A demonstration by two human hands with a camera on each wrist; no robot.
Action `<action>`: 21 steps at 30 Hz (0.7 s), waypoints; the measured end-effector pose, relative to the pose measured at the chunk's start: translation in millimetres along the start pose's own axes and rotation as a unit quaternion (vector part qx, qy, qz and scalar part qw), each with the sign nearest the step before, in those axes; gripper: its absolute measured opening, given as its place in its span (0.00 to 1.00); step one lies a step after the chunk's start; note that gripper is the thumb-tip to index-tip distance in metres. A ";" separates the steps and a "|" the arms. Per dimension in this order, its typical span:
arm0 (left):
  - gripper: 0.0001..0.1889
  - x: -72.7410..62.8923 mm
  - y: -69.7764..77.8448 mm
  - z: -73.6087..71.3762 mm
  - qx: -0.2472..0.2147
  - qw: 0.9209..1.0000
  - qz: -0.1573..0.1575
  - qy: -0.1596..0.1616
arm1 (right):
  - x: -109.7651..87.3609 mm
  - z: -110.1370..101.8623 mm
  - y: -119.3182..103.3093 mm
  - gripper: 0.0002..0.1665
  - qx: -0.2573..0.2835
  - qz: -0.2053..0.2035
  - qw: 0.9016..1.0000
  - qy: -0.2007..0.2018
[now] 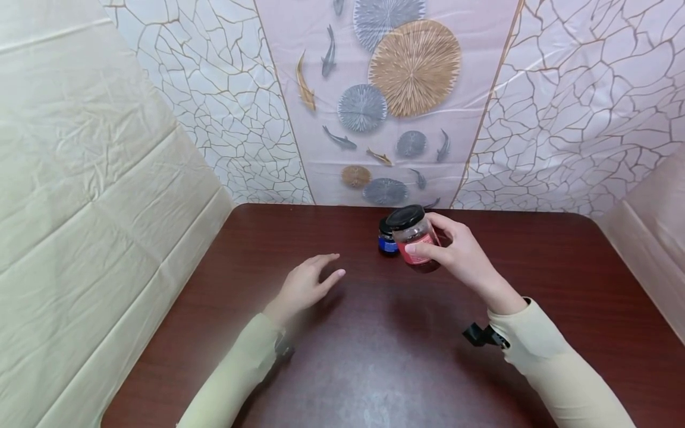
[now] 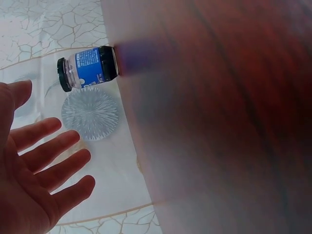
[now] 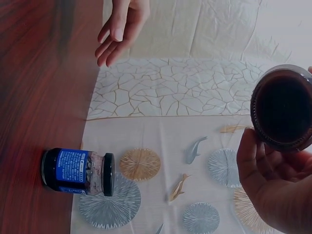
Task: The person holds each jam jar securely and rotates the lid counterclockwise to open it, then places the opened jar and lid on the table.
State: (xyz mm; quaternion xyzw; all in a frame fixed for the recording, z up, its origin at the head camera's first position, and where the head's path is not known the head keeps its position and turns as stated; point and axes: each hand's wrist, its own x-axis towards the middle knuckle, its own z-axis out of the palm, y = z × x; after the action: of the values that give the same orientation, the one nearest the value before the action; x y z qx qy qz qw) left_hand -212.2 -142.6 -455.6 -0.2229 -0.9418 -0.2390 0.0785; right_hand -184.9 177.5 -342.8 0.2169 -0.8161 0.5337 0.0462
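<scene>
The right hand (image 1: 468, 258) holds the red jar (image 1: 414, 236) up above the counter (image 1: 348, 368), tipped a bit. The left hand (image 1: 305, 282) has its fingers loose and holds nothing. The blue jar (image 1: 389, 244) stands near the back. Glass can be slippery, so a weak grip might let the red jar drop and break. Swinging it sideways too low could knock over the blue jar.

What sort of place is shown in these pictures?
Perhaps an indoor space set up for filming: a brown table stands before a patterned backdrop, and creased pale sheeting lines the left side.
</scene>
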 end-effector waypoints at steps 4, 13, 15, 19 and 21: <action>0.29 1.0 0.9 1.5 0.009 1.000 0.003 -0.002 | -1.0 -0.2 1.5 0.20 -0.012 -0.017 1.000 0.000; 0.28 2.4 10.0 -1.1 0.017 0.999 0.015 -0.025 | -2.2 0.8 8.8 0.17 -0.012 -0.027 0.999 -0.011; 0.28 4.0 11.0 -3.7 0.015 0.999 0.022 -0.028 | -2.5 1.9 9.8 0.17 -0.010 -0.027 0.999 -0.014; 0.28 7.8 14.0 -10.0 0.008 0.999 0.045 -0.030 | -3.5 3.2 11.7 0.18 -0.011 -0.021 1.000 -0.018; 0.28 9.7 16.8 -13.2 0.003 0.998 0.055 -0.028 | -4.3 3.7 12.3 0.18 -0.013 -0.015 1.000 -0.021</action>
State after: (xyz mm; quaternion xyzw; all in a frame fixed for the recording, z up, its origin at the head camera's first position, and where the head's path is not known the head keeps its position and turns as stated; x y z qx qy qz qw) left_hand -212.6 -132.1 -434.7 -0.2807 -0.9307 -0.2253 0.0654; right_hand -185.5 179.6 -356.2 0.2401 -0.8202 0.5177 0.0398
